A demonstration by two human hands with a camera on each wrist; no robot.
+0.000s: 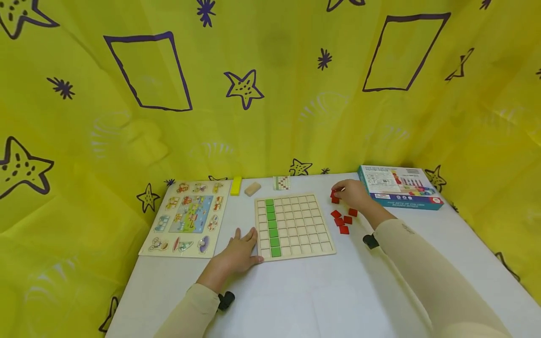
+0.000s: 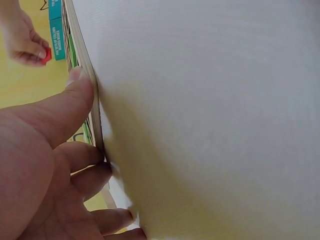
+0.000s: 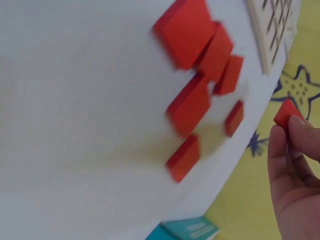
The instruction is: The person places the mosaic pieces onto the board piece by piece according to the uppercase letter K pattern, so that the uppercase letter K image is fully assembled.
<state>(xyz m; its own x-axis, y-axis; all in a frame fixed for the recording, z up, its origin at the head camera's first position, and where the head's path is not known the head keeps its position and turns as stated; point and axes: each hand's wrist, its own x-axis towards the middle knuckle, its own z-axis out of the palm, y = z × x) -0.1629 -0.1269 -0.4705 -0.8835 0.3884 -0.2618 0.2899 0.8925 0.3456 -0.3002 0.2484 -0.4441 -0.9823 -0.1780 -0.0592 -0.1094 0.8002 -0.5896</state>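
Observation:
A square wooden grid board (image 1: 297,256) lies on the table, with a column of green tiles (image 1: 274,233) near its left side. My left hand (image 1: 240,251) rests against the board's lower left corner. Its thumb touches the front edge and its fingers lie along the left side. Right of the board, my right hand (image 1: 354,193) pinches a red square tile (image 3: 286,112) between thumb and fingertips, raised above the table in the right wrist view. Several loose red tiles (image 1: 339,222) lie below that hand, some overlapping.
A picture puzzle board (image 1: 145,246) lies at the left. Behind the grid board are a yellow block (image 1: 235,186), a small wooden block (image 1: 252,189) and a patterned card (image 1: 281,183). A game box (image 1: 399,188) stands at the back right, before a yellow curtain (image 1: 279,126).

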